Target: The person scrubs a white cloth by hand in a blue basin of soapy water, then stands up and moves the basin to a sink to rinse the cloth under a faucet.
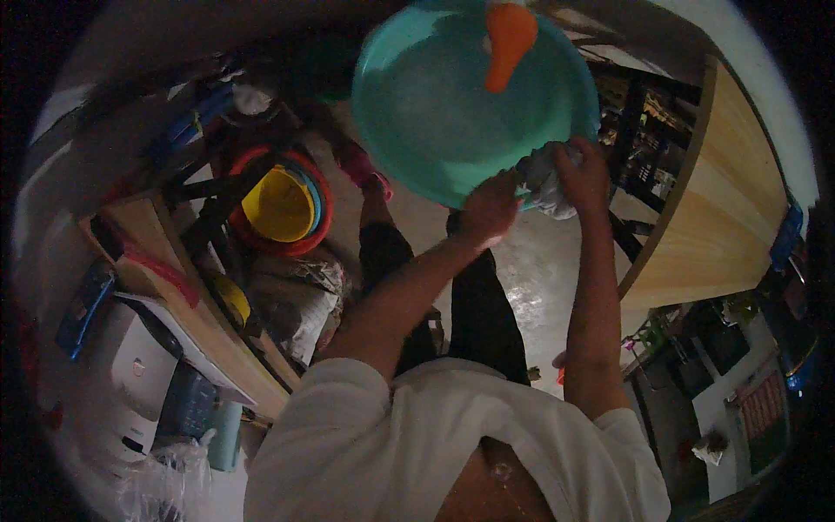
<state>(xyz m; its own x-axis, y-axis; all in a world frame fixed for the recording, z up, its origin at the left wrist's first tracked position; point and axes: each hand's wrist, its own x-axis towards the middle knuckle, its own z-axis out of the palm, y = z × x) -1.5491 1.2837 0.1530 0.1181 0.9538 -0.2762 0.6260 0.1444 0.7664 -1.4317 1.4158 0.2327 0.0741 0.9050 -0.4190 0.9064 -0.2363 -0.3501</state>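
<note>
A grey wet-looking cloth (551, 179) is bunched between my two hands at the near right rim of a large teal plastic basin (373, 124). My left hand (490, 205) grips the cloth's left side, its fingers partly hidden at the rim. My right hand (584, 173) is closed around the right side of the cloth, thumb and fingers wrapped over it. Cloudy water (443, 98) appears to cover the basin's bottom. An orange plastic object (512, 42) is over the basin's far side; its upper end merges with something pale at the picture's edge.
Nested red (326, 222) and yellow basins (277, 205) stand at left, near a paper sack (313, 326). A wooden board (717, 215) rises at right beside a cluttered dark rack (642, 143). A pale appliance (140, 372) and bottle (225, 434) sit on the left surface.
</note>
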